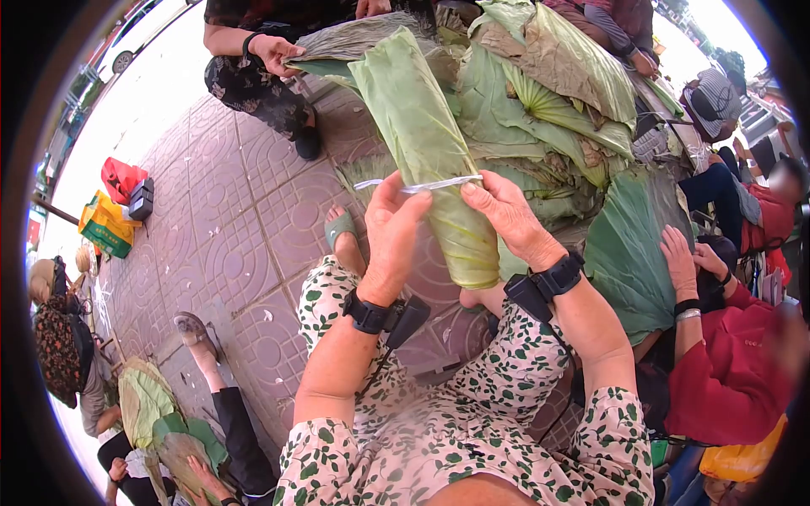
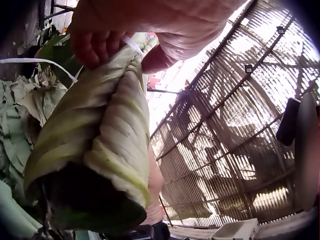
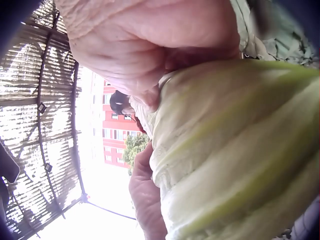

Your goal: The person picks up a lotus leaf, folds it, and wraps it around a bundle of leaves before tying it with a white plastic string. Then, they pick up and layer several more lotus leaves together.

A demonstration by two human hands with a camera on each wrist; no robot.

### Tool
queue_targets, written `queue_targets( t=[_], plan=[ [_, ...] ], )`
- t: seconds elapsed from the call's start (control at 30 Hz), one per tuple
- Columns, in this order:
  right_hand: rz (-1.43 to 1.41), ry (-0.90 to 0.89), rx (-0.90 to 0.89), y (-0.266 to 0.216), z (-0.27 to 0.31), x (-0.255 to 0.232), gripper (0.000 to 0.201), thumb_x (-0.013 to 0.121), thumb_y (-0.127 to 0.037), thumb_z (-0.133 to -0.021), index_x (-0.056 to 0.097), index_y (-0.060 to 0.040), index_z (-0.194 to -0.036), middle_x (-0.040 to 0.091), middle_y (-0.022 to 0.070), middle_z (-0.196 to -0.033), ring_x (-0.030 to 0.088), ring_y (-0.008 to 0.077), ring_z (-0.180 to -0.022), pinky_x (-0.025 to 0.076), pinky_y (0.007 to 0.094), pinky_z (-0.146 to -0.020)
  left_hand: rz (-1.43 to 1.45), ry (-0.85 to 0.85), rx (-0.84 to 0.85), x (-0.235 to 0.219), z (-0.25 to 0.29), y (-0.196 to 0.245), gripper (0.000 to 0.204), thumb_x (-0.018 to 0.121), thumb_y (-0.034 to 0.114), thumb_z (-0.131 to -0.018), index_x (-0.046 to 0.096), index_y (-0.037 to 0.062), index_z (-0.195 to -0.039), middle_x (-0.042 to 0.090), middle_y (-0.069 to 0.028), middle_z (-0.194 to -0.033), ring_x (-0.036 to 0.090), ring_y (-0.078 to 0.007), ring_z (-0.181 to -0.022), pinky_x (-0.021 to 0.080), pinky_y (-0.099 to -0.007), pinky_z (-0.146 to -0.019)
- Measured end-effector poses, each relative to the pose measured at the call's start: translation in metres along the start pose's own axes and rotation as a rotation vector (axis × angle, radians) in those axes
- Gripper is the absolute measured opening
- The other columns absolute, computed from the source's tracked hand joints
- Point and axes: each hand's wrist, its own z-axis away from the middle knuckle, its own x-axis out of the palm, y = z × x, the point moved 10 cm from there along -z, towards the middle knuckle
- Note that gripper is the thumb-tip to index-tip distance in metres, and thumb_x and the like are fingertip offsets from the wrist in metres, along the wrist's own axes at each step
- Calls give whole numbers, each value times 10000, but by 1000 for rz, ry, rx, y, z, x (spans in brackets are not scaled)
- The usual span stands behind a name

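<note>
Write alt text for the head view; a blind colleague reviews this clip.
Left hand and right hand hold a rolled bundle of green leaves, pinching a pale strip stretched across it. More leaves are piled behind.

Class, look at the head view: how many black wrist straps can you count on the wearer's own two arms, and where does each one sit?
2. One black strap sits on the left wrist, below the left hand; the other black strap sits on the right wrist, below the right hand.

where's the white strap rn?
Head view, upper centre: the white strap runs across the rolled lotus leaf bundle, pinched between the left hand and the right hand, in front of the heap of loose leaves.
</note>
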Motion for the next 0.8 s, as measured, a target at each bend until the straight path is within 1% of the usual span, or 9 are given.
queue_targets(
  t=[0.07,0.17,0.3,0.37,0.5,0.7,0.77,0.8],
  plan=[
    [0,13,-4,0,0,0,460,563,-353,-913,522,29,-1167,568,37,-1056,495,91,-957,408,241,-857,-3,0,26,0,0,1,488,637,55,-800,449,-53,-1237,586,-78,-1037,558,-128,-923,461,-250,-805],
    [41,9,-7,-1,-1,-1,459,560,-352,-916,521,30,-1168,569,39,-1055,498,90,-957,411,239,-852,14,32,31,-1,1,-1,475,637,53,-799,460,-51,-1227,589,-76,-1030,560,-126,-916,460,-245,-804],
    [21,14,26,9,-2,-4,450,552,-345,-921,521,30,-1168,571,39,-1050,498,88,-955,414,239,-848,11,24,30,-1,2,-1,480,643,58,-796,461,-52,-1226,588,-77,-1032,560,-125,-913,461,-246,-803],
    [45,3,-17,7,-3,-5,509,564,-381,-910,515,54,-1170,588,63,-1044,523,96,-934,441,247,-821,-5,29,15,-3,2,-3,483,649,62,-793,462,-53,-1223,589,-77,-1032,561,-126,-914,462,-247,-801],
    [75,11,-14,6,-2,-5,513,561,-387,-909,516,54,-1168,589,59,-1027,520,95,-922,440,244,-809,13,25,23,-4,1,-6,485,652,63,-791,462,-54,-1222,588,-78,-1034,561,-127,-915,462,-248,-800],
    [116,29,-42,1,0,-6,518,562,-391,-908,521,61,-1158,590,55,-996,513,91,-903,438,241,-798,15,32,39,-5,0,-10,489,653,60,-789,461,-56,-1223,588,-79,-1036,561,-129,-916,462,-248,-800],
    [136,28,-11,5,1,-7,482,570,-387,-905,532,38,-1128,548,32,-979,470,85,-896,406,230,-795,18,34,23,-6,0,-13,488,653,60,-787,464,-59,-1221,589,-76,-1029,560,-129,-914,459,-249,-799],
    [135,28,-10,5,1,-7,482,570,-387,-905,532,38,-1128,548,32,-979,470,85,-896,406,230,-795,17,34,22,-6,0,-13,488,653,60,-787,464,-59,-1221,589,-76,-1029,560,-129,-914,459,-249,-799]
  ],
)
